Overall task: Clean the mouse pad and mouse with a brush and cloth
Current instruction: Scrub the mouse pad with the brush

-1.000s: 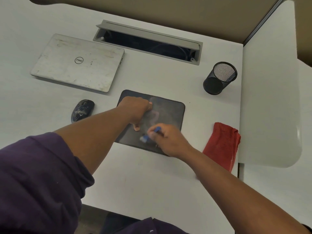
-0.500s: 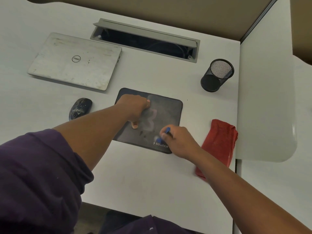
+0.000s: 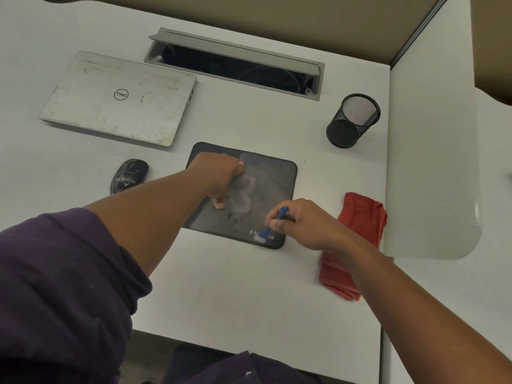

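The dark pad [image 3: 266, 187] lies flat on the white desk [image 3: 235, 295], its surface hazy with dust around a faint printed figure, and a white logo shows along its near right edge. The left hand [image 3: 219, 176] rests on the pad's left part, fingers curled under with the thumb pressed down on the surface; it grasps nothing. The right hand [image 3: 302, 224] pinches a small blue brush [image 3: 273, 224] between thumb and fingertips, and the brush's pale bristles touch the pad right at the logo, near its front right corner. The mouse [image 3: 128, 175], black and speckled with pale spots, sits on the desk just left of the pad, apart from both hands. The red cloth [image 3: 360, 220] lies folded on the desk right of the pad, partly hidden beneath the right forearm. Farther back lie a closed silver laptop [image 3: 119, 98], smudged on its lid, an open grey cable tray [image 3: 235, 65], and a black mesh cup [image 3: 352, 120] standing upright near the divider [image 3: 432, 162].
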The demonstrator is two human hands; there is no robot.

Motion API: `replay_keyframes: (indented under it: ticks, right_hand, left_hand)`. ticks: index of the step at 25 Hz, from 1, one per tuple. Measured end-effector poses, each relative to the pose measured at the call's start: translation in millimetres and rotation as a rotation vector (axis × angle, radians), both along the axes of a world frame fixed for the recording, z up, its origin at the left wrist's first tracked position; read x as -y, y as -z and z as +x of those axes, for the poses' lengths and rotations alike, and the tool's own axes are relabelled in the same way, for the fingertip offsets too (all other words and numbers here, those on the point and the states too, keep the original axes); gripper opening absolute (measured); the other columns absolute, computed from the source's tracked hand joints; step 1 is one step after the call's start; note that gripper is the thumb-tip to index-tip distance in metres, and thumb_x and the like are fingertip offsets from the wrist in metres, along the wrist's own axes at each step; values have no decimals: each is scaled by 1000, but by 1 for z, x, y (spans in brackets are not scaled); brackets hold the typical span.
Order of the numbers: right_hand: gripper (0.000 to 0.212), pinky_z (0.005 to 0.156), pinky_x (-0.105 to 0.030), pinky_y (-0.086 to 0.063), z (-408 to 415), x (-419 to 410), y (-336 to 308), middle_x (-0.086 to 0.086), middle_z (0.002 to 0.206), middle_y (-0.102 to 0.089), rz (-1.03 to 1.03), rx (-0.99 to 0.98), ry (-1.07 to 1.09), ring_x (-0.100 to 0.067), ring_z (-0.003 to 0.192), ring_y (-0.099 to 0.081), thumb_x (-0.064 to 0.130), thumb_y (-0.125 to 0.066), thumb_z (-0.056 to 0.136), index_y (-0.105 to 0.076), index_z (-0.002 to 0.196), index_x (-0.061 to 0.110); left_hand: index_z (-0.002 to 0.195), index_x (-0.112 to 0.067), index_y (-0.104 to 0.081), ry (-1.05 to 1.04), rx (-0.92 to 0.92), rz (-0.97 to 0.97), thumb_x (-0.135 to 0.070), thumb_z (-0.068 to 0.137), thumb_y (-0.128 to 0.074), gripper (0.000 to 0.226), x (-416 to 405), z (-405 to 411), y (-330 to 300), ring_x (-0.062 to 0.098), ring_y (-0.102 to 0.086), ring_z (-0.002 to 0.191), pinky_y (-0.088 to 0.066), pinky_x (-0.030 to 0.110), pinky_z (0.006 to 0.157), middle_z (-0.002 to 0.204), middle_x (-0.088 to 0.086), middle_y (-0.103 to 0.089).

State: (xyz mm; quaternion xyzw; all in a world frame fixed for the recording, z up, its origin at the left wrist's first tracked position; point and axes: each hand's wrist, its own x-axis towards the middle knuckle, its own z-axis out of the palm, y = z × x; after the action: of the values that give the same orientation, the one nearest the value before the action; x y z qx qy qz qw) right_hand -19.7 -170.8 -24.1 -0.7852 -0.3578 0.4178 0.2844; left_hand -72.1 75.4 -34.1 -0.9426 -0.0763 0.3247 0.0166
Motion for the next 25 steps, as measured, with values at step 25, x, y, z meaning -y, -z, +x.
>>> replay_keyframes:
  ticks: [25]
  right_hand:
    - [11, 56, -14, -40, -25, -21, 6, 18, 71, -65, -23, 71, -83, -1, 64, -58, 27, -59, 95, -68, 88, 29]
  left_hand:
    - [116, -26, -57, 5, 3, -3, -45, 48, -97, 81, -1, 1, 3, 23, -62, 84, -47, 34, 64, 90, -5, -61]
